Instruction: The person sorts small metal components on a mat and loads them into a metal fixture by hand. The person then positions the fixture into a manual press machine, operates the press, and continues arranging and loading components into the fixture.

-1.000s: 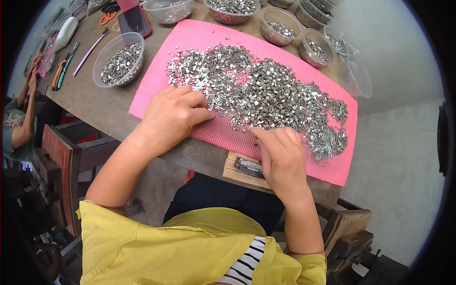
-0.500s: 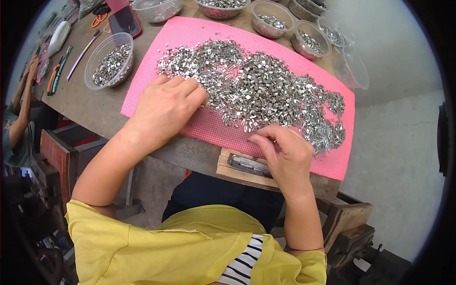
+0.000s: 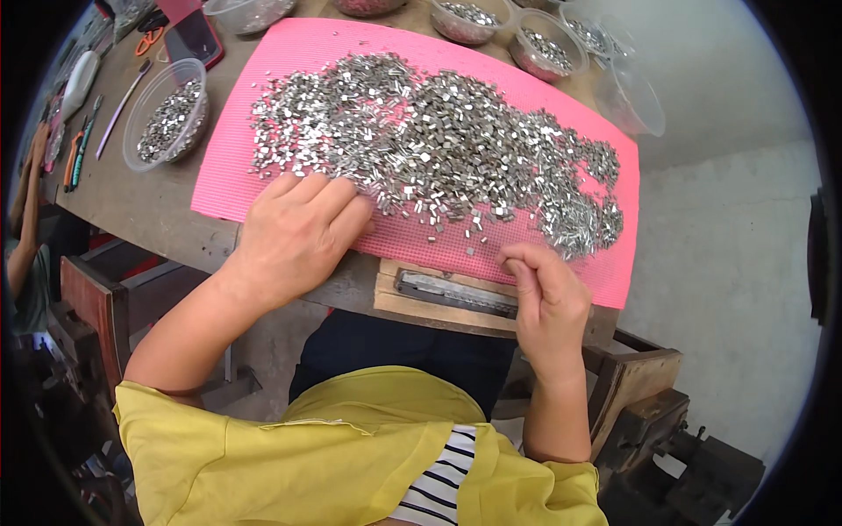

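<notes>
A wide heap of small silvery metal pieces [image 3: 460, 131], some blocky and some thin like pins, spreads over a pink textured mat [image 3: 226, 175]. At its near left edge rests my left hand [image 3: 303, 230], back up, with the fingers curled together and their tips hidden. My right hand [image 3: 551, 298] is pinched, thumb against forefinger, above the near part of the mat. Whatever lies in that pinch is too small to make out. Between the hands, a slotted metal strip [image 3: 456, 290] sits on a wooden block [image 3: 386, 301] at the table's front edge. A few loose pieces lie beyond it.
Left of the mat stands a clear tub [image 3: 167, 114] of metal pieces, near a phone [image 3: 193, 39], orange-handled scissors [image 3: 149, 39], a purple brush [image 3: 123, 110] and pens. More tubs [image 3: 548, 53] line the far edge. Another person's arm [image 3: 31, 193] shows far left. A wall [image 3: 728, 228] rises right.
The view has shifted, so the table sits further left and higher. My right hand has moved right, away from the heap's near edge, still pinched. My left hand stays by the heap.
</notes>
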`<state>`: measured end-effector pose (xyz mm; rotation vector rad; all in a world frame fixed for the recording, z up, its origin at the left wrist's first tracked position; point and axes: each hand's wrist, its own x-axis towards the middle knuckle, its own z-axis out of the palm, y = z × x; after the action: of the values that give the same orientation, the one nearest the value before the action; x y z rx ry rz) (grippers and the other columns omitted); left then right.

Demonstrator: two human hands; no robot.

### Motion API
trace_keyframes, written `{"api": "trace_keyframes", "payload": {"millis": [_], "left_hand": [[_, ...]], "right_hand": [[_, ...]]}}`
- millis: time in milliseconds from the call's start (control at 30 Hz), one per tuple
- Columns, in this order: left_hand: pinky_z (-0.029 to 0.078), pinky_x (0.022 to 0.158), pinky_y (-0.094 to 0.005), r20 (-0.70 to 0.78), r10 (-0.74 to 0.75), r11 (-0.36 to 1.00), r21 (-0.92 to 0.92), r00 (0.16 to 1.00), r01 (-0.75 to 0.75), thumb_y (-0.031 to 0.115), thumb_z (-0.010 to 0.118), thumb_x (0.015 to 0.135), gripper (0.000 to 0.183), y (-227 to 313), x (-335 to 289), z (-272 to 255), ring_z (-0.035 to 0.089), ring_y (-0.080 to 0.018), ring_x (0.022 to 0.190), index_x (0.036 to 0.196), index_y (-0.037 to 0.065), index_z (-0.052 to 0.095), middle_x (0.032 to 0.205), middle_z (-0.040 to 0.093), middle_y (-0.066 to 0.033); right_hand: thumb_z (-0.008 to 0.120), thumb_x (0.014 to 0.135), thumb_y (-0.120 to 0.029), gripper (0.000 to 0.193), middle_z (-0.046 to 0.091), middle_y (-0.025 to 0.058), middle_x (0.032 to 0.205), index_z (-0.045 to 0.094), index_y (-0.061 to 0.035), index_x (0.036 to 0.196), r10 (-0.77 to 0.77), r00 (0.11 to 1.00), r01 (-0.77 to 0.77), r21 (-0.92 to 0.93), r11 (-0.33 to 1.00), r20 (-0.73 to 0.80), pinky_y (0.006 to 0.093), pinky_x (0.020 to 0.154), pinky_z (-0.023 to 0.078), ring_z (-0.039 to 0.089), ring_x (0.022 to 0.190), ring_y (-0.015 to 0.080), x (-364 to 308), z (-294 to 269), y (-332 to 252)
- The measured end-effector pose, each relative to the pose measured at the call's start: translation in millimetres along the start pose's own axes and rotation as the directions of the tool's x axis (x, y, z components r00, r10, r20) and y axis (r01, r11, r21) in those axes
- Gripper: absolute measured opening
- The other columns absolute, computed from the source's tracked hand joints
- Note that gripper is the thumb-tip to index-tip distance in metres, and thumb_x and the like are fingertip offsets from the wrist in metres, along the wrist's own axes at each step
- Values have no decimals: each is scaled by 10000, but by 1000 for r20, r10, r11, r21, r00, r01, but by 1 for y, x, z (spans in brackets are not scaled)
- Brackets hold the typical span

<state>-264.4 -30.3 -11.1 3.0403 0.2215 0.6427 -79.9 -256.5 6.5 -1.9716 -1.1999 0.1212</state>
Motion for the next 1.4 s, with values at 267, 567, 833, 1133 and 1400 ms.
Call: {"api": "trace_keyframes", "payload": {"millis": [267,567,833,1133,1400], "left_hand": [[455,691,-373,24,-28,990,-136,999,31,140,797,806,113,9,-4,-8,610,-222,792,895,121,730,849,613,-17],[460,688,-392,-5,-154,959,-241,988,148,79,771,826,116,15,-6,-5,622,-269,774,913,85,695,853,647,-47],[482,726,-393,-31,-166,845,-519,986,126,39,737,813,116,48,0,-3,663,-276,807,912,65,683,927,711,-77],[490,762,-379,-31,-125,761,-644,992,76,25,776,779,178,71,3,14,679,-275,858,936,68,704,1026,737,-93],[472,725,-383,-35,-83,839,-543,996,50,27,780,740,211,76,9,14,669,-257,821,925,81,694,975,727,-63]], "right_hand": [[716,868,46,182,710,124,1001,704,-36,1030,-49,996,47,32,998,77,419,816,507,666,900,326,-27,3,-12],[779,822,15,192,733,76,1022,721,-67,986,-142,989,143,-23,989,41,372,838,452,665,906,266,-32,18,-9],[788,805,-9,205,721,58,1009,715,-72,986,-173,985,174,-62,983,23,383,835,446,662,907,262,-33,24,-5],[794,779,-35,284,713,64,1031,720,-50,1054,-280,960,281,-117,953,24,412,845,463,665,926,260,-32,24,-4],[787,802,23,486,761,147,1063,708,17,1281,-117,993,117,27,993,19,390,855,546,707,932,297,-31,12,-4]]}}
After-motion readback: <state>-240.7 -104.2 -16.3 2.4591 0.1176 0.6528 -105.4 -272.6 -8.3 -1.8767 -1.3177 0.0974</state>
